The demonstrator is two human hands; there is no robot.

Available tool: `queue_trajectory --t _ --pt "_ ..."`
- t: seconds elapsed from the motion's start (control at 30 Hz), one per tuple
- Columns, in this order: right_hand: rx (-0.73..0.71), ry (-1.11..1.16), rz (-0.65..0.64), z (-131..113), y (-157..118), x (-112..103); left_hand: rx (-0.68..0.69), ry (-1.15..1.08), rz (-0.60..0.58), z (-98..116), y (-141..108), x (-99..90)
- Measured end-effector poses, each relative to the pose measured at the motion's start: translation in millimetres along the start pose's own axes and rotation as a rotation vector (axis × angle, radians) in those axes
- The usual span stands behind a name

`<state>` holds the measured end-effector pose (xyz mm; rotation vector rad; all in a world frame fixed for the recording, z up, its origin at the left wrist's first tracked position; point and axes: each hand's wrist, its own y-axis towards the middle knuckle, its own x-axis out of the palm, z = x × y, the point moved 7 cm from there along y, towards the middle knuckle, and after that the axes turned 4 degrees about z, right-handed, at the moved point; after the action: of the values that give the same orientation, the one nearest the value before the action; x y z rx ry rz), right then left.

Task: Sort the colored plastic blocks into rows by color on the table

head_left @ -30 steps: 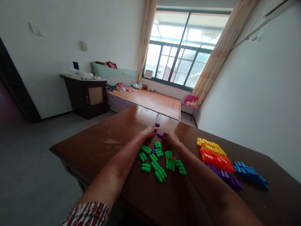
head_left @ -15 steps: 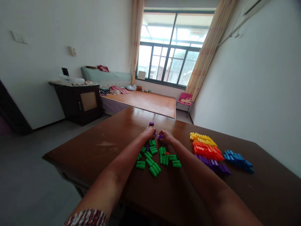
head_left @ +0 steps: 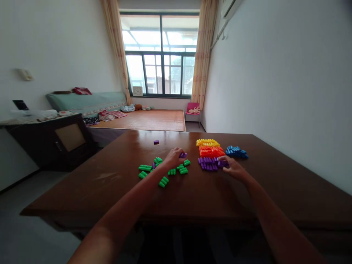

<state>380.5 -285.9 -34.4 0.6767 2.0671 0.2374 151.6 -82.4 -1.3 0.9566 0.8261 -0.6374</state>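
My left hand (head_left: 173, 157) is closed, pinching a small purple plastic block (head_left: 183, 155) above the table, close to the scattered green blocks (head_left: 145, 167). Further right, my right hand (head_left: 233, 168) has its fingers closed round another purple block (head_left: 223, 164), at the right end of the purple block group (head_left: 208, 164). Each block looks like short tubes joined side by side. Behind the purple group lie an orange-red group (head_left: 211, 151) and a yellow group (head_left: 207, 142). One lone purple block (head_left: 156, 142) rests toward the far side. My left forearm hides some green blocks.
The brown wooden table (head_left: 110, 190) spans the view. Blue blocks (head_left: 236, 151) lie together right of the orange-red ones. Beyond the table are a bed (head_left: 154, 119), a pink chair (head_left: 193, 113) and a dark cabinet (head_left: 49, 143) at the left.
My right hand has moved away from my left, across to the purple group, with a purple block in it. My left hand still holds its purple block. The camera has turned right.
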Motion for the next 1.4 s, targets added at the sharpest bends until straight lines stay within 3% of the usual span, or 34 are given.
queue_trajectory --t 0.1,0.17,0.23,0.4,0.5,0.63,0.83,0.93,1.03,1.23,1.4 --pt "0.051 -0.065 -0.062 25.8 -32.6 -6.7 0.128 -0.069 -0.061 68.6 -8.6 40.4" --pt "0.053 -0.094 -0.063 27.5 -43.1 -3.6 0.103 -0.047 -0.097 92.0 -13.4 62.6" --pt "0.026 -0.080 -0.030 23.0 -48.0 -0.1 0.037 -0.015 -0.105 99.1 -16.5 76.7" --pt "0.023 0.002 0.077 22.3 -57.3 0.3 -0.031 -0.020 -0.053 91.5 -21.7 82.3" --pt "0.010 -0.049 0.190 20.1 -62.4 -9.2 -0.073 -0.033 -0.031 83.9 -25.7 73.3" --pt "-0.041 -0.112 0.296 -3.7 -56.7 -15.6 -0.141 0.030 -0.039 75.7 -30.4 59.6" --pt "-0.174 -0.133 0.015 -68.9 -22.4 42.0 -0.103 0.141 -0.160 73.4 -25.1 72.5" --pt "-0.152 -0.225 -0.060 -80.6 -13.8 67.9 -0.116 0.132 -0.178 69.3 -22.6 81.6" --pt "-0.168 -0.216 -0.078 -74.1 -13.6 73.2 -0.109 0.090 -0.183 65.7 -24.8 84.7" --pt "-0.072 -0.104 0.129 -25.3 -10.5 33.8 -0.098 0.055 -0.142 66.4 -23.5 82.1" --pt "-0.107 -0.083 0.075 -22.2 -5.5 41.8 -0.109 0.038 -0.089 70.6 -10.4 87.4"
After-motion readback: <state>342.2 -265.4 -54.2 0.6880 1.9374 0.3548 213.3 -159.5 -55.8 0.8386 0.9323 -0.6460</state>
